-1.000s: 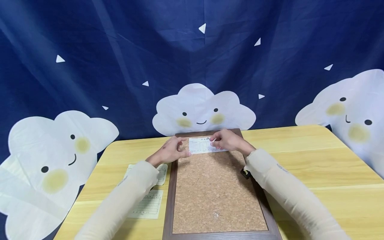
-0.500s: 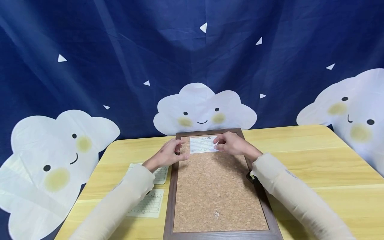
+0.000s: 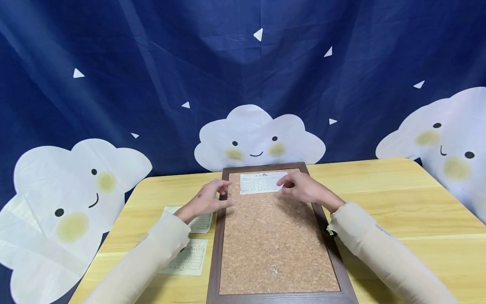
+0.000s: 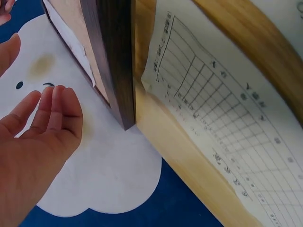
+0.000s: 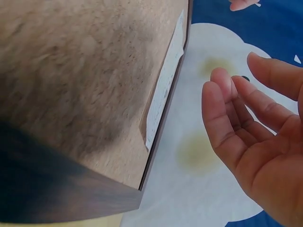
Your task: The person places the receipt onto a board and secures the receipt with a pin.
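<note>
A white printed form (image 3: 259, 184) with a ruled grid lies across the top of a cork board (image 3: 277, 245) in a dark wooden frame. My right hand (image 3: 304, 188) hovers at the form's right end, and in the right wrist view its fingers (image 5: 215, 106) are loosely bent around nothing. On the other side, my left hand (image 3: 206, 198) hangs over the board's left frame edge, thumb and fingers apart and holding nothing. Seen edge-on in the right wrist view, the form (image 5: 165, 85) has a slightly lifted corner.
Two more printed forms lie on the wooden table (image 3: 395, 202) left of the board: an upper one (image 3: 203, 223) partly under my left wrist, and a lower one (image 3: 193, 258) partly behind the sleeve. A blue cloud-patterned curtain (image 3: 163, 63) hangs behind the table.
My right hand has drawn back to the right along the form, uncovering more of it. My left hand has moved slightly left, away from the form, which stays in place.
</note>
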`<action>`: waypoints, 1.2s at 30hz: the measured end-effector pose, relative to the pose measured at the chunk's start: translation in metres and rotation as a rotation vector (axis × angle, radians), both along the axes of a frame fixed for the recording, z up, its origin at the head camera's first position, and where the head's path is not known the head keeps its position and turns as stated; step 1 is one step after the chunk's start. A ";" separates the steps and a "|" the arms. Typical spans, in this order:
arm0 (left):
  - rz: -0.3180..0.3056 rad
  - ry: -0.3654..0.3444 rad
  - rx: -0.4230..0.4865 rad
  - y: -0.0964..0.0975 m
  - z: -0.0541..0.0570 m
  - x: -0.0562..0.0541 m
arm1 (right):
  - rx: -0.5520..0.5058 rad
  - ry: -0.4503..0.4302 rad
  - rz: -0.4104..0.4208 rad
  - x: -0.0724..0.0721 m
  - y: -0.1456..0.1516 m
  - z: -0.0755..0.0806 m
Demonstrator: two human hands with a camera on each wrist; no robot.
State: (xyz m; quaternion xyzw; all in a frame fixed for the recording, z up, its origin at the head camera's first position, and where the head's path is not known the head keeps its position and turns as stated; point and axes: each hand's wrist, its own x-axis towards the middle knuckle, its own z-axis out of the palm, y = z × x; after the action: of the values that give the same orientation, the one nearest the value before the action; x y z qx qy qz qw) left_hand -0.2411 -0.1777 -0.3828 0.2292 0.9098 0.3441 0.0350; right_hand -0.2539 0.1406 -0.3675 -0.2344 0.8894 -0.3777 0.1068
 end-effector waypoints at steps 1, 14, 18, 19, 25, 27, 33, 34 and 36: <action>0.006 -0.005 0.002 -0.001 0.000 0.001 | -0.001 -0.002 -0.002 0.001 0.002 0.000; 0.071 -0.062 -0.009 -0.026 -0.005 0.006 | 0.026 0.036 0.008 0.017 0.027 -0.009; 0.078 -0.069 0.008 -0.031 -0.006 0.007 | 0.028 0.038 0.001 0.020 0.033 -0.010; 0.080 -0.071 0.011 -0.032 -0.007 0.008 | 0.024 0.035 0.001 0.021 0.034 -0.010; 0.079 -0.063 -0.006 -0.039 -0.010 0.010 | 0.003 0.032 0.012 0.027 0.041 -0.012; 0.073 -0.060 -0.015 -0.042 -0.012 0.010 | -0.001 0.035 0.017 0.029 0.044 -0.014; 0.073 -0.061 -0.015 -0.050 -0.017 0.011 | -0.021 0.014 0.014 0.033 0.050 -0.017; 0.078 -0.064 -0.015 -0.051 -0.017 0.012 | -0.024 0.010 0.013 0.033 0.051 -0.018; 0.082 -0.068 -0.012 -0.054 -0.019 0.013 | -0.027 0.008 0.009 0.034 0.052 -0.019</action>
State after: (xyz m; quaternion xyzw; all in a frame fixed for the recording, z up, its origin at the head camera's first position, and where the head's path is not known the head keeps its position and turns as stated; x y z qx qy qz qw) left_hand -0.2285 -0.2321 -0.4014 0.1796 0.9189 0.3472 0.0530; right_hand -0.2199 0.1926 -0.3862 -0.2414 0.8836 -0.3881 0.1017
